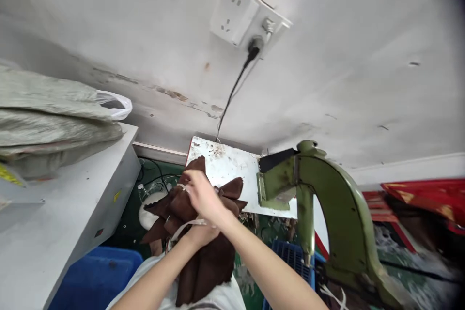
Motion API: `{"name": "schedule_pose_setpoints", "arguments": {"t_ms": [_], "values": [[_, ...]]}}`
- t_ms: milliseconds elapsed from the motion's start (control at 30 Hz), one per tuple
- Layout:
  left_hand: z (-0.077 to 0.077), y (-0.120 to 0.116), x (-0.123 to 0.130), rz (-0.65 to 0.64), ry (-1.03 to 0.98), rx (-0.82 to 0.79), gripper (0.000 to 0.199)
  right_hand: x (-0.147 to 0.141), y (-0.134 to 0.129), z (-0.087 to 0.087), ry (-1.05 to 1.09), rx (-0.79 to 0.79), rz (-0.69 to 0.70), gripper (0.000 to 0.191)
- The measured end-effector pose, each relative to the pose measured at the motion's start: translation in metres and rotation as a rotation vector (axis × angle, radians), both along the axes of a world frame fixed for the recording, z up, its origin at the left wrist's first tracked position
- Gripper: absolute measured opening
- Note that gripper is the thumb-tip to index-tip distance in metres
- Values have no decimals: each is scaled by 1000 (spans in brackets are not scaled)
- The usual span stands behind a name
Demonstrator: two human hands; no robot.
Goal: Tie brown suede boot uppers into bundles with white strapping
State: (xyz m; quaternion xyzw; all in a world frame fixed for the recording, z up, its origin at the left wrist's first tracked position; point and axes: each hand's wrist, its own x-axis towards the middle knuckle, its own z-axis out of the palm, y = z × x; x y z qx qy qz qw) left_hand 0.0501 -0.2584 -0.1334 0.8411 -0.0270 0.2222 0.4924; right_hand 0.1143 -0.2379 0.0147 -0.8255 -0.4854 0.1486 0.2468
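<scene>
Dark brown cut pieces [210, 264] lie bunched over the lap, with a pale strap [185, 225] running around them. My left hand [204, 235] is low at the bundle, its fingers mostly hidden under my other wrist and the brown pieces. Above it, my right hand [199, 191] reaches across the top of the bundle near a light strip end, fingers bent and blurred, so what they hold is not clear.
A green press machine [337, 208] stands at the right beside a white tabletop [225, 164]. Blue crates [98, 278] sit low on the left and below the machine. At left, a grey cabinet [98, 193] bears a woven sack [47, 116]. A wall socket [240, 14] holds plugged cords.
</scene>
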Motion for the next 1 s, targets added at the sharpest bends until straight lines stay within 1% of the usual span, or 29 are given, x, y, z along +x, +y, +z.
{"name": "schedule_pose_setpoints", "arguments": {"t_ms": [33,67,100,133,167,200,233,267,300,367,433,500,533,633,700,767,800,833,867,900,967,1000], "values": [[4,3,-1,-6,-20,27,28,14,-29,8,32,140,-135,36],[7,5,-2,-6,-54,65,29,25,-61,12,56,235,-281,32],[11,7,-4,5,-104,111,29,33,-92,11,102,252,-385,28],[15,8,-5,28,-164,159,29,36,-122,6,158,217,-446,25],[18,9,-6,57,-229,207,30,35,-147,-3,218,165,-487,28],[22,9,-7,83,-290,251,31,30,-166,-14,269,138,-522,31],[24,10,-7,100,-337,285,32,22,-179,-26,298,133,-547,31],[27,10,-8,110,-365,305,34,14,-186,-37,297,154,-562,27],[29,10,-8,115,-380,316,35,5,-188,-44,260,189,-569,23],[32,9,-7,119,-391,319,37,-9,-184,-49,95,228,-550,26],[34,7,-5,116,-390,316,37,-13,-177,-44,-84,194,-499,34],[35,5,-3,109,-395,319,36,-11,-171,-36,-202,133,-421,37],[35,5,-3,110,-403,320,35,-9,-169,-33,-238,105,-375,35],[37,10,-5,102,-391,318,36,0,-168,-33,-356,47,-271,15],[43,20,-10,12,-315,341,37,2,-172,-35,-447,32,-180,20],[53,33,-19,-123,-164,372,39,2,-179,-36,-517,22,-59,24],[59,38,-23,-169,-72,372,39,1,-183,-34,-533,14,-12,24],[64,42,-27,-185,14,352,38,0,-185,-32,-536,3,15,23],[68,44,-30,-161,78,309,37,-1,-187,-28,-530,-10,22,22],[71,43,-32,-103,116,248,36,-1,-188,-23,-520,-25,20,21],[73,38,-32,58,110,131,32,2,-187,-13,-495,-51,18,20],[71,33,-30,132,85,94,30,3,-186,-9,-483,-56,25,20]]}}
